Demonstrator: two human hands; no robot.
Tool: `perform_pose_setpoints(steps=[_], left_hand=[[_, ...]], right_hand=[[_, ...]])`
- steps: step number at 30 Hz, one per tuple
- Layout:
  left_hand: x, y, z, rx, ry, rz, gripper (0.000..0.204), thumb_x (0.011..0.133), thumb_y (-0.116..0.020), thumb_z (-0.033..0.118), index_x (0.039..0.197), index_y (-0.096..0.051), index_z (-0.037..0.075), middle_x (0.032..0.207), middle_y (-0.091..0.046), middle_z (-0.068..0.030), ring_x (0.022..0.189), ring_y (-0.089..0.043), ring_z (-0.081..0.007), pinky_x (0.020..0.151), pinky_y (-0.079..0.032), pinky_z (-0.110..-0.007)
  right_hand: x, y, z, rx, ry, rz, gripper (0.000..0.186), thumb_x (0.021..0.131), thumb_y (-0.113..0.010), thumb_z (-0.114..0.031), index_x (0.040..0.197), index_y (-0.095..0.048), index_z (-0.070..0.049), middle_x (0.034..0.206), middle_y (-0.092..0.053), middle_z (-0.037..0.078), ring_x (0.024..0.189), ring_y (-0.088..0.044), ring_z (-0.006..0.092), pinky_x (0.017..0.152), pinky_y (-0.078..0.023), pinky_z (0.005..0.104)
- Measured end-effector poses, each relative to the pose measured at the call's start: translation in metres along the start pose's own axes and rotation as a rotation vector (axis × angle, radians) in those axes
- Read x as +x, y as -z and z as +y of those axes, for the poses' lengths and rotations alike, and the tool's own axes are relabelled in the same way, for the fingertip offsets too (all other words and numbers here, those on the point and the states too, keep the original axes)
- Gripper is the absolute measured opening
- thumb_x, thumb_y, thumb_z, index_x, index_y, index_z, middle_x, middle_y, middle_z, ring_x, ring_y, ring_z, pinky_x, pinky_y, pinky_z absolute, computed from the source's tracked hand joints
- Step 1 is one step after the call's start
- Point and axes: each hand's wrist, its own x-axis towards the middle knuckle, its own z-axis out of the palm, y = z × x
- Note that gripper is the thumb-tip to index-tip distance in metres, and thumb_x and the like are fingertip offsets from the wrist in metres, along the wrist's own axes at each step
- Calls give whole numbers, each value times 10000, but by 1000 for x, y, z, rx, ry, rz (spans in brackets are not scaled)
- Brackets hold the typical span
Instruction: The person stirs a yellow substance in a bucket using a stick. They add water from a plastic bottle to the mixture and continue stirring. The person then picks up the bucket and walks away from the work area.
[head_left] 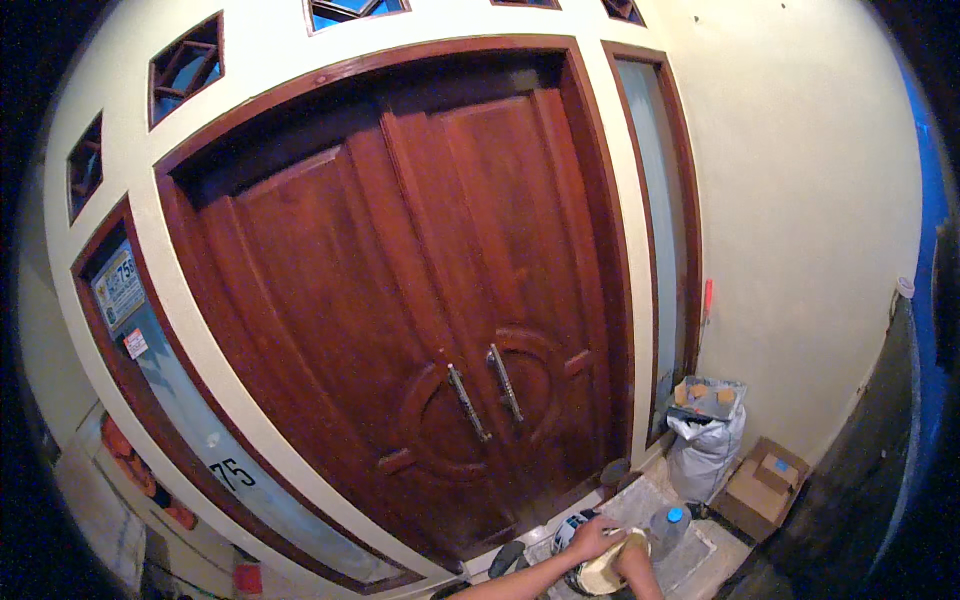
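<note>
At the lower edge, a cream-coloured soft-looking piece (603,575) lies between my hands. My left hand (592,541) reaches in from the left, its fingers curled over the upper rim of that piece. My right hand (631,558) is bent down against its right side, and most of its fingers are hidden. Just behind my left hand sits a rounded dark item with white and blue markings (568,530), partly covered by my arm. To the right of my right hand stands a clear container (664,532) with a blue cap (675,515).
Brown double doors (400,280) with metal handles (505,382) rise ahead. On the right are a white sack (702,455) with a tray (708,400) on it and a cardboard box (760,490). A dark shoe-like thing (507,558) lies left of my arm.
</note>
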Motion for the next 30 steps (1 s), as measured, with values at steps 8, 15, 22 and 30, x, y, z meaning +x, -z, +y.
perform_pose_setpoints(steps=[8,15,22,30], left_hand=[[23,14,-10,58,136,-26,585,774,-764,526,1087,-709,36,1104,-688,-203,1055,-653,-350,922,-508,-422],[13,16,29,-142,-16,-21,313,828,-765,261,994,-734,-2,1035,-711,-186,983,-673,-307,891,-499,-370],[16,35,45,-219,-37,-64,276,855,-741,236,1026,-749,20,995,-709,-161,935,-670,-256,864,-498,-340],[19,46,37,-277,-102,-128,262,863,-735,247,1032,-758,47,985,-710,-153,928,-666,-259,868,-492,-332]], right_hand=[[33,-54,36,224,67,267,325,802,-653,-228,1064,-706,-44,1021,-699,223,948,-677,370,831,-525,468],[-7,-5,2,-53,68,231,171,711,-647,-117,817,-715,-1,859,-707,212,787,-682,389,740,-542,480],[-10,20,-21,-32,-44,57,274,738,-630,-80,978,-700,32,942,-699,245,847,-691,392,777,-549,481],[-10,27,-44,-23,-173,107,215,692,-648,-48,872,-692,61,932,-698,261,871,-696,382,765,-559,450]])
